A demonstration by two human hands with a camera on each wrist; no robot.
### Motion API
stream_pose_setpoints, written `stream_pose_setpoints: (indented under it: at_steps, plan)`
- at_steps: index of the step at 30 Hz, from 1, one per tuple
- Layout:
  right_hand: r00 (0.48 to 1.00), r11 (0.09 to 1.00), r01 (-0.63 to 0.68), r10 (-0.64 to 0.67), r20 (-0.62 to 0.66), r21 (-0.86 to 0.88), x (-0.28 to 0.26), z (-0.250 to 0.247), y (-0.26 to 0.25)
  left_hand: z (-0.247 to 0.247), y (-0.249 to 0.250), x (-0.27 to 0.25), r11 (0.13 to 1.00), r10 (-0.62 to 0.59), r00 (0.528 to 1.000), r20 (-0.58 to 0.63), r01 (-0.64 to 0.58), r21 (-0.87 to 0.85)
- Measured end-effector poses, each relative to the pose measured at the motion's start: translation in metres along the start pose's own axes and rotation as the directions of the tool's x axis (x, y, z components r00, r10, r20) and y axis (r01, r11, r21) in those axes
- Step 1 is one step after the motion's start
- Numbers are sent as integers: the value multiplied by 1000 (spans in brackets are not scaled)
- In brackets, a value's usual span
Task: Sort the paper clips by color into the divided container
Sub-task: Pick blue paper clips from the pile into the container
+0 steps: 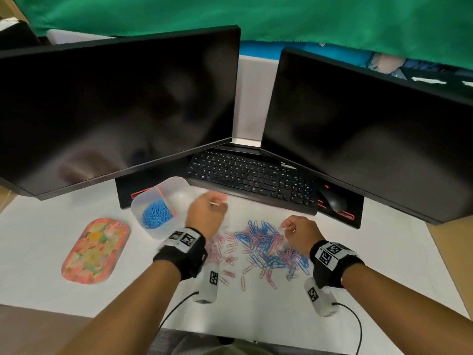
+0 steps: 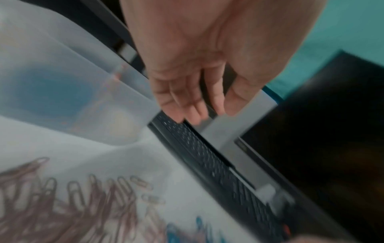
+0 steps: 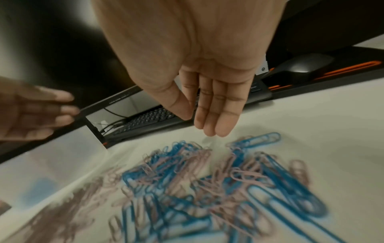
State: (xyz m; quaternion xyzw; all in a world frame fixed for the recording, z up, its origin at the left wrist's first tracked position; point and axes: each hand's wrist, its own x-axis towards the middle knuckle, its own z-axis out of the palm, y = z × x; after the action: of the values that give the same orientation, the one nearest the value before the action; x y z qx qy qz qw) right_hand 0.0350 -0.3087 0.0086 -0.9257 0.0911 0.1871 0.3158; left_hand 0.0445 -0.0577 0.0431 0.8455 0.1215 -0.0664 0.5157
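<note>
A mixed pile of blue and pink paper clips (image 1: 261, 244) lies spread on the white mat, seen close up in the right wrist view (image 3: 207, 180). The translucent divided container (image 1: 153, 233) stands at the left; its near compartment holds blue clips (image 1: 156, 213), and the far compartment looks empty. My left hand (image 1: 215, 203) hovers blurred just right of the container, its fingers (image 2: 187, 105) loose and holding nothing. My right hand (image 1: 289, 225) hangs over the far edge of the pile; its fingers (image 3: 216, 111) are straight, the thumb lies beside the index finger, and no clip shows between them.
A floral oval tray (image 1: 94, 249) lies at the left of the mat. A black keyboard (image 1: 250, 175) and mouse (image 1: 332, 198) sit behind the pile, under two dark monitors (image 1: 115, 111) (image 1: 371, 137). Wrist camera cables trail toward the near table edge.
</note>
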Motion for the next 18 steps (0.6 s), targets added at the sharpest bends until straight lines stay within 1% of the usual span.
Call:
stream_pose_setpoints:
  at_steps: [1,2,4,6,8,9,10,12,14,16,18]
  plan:
    - [1000,1000,4,-3,4,-15,-2,1,5,13,1,-4,993,53,995,87,-62,97]
    - [1000,999,6,-6,5,-32,-4,2,9,24,0,-5,969,97,980,176,-133,206]
    - [1000,996,17,-16,7,-87,-10,4,17,44,-3,-8,881,153,932,328,-279,383]
    - [997,980,74,-69,30,-184,-17,7,25,61,-10,-11,760,172,854,491,-433,485]
    - [985,951,167,-148,91,-260,-25,10,29,74,-18,-14,619,116,768,630,-552,559]
    - [972,935,223,-193,131,-277,-27,12,30,78,-21,-16,563,77,744,664,-582,586]
    - [956,915,281,-239,171,-290,-30,15,29,80,-25,-17,528,61,732,679,-601,601]
    - [915,853,391,-321,243,-346,-31,20,26,80,-31,-18,504,77,719,691,-626,595]
    - [877,770,474,-366,313,-428,-28,26,24,74,-38,-16,506,104,703,704,-647,571]
    - [869,725,486,-343,357,-487,-25,27,26,64,-42,-14,516,106,697,709,-648,561]
    - [873,712,478,-321,367,-515,-22,25,31,55,-46,-11,514,95,692,715,-650,560]
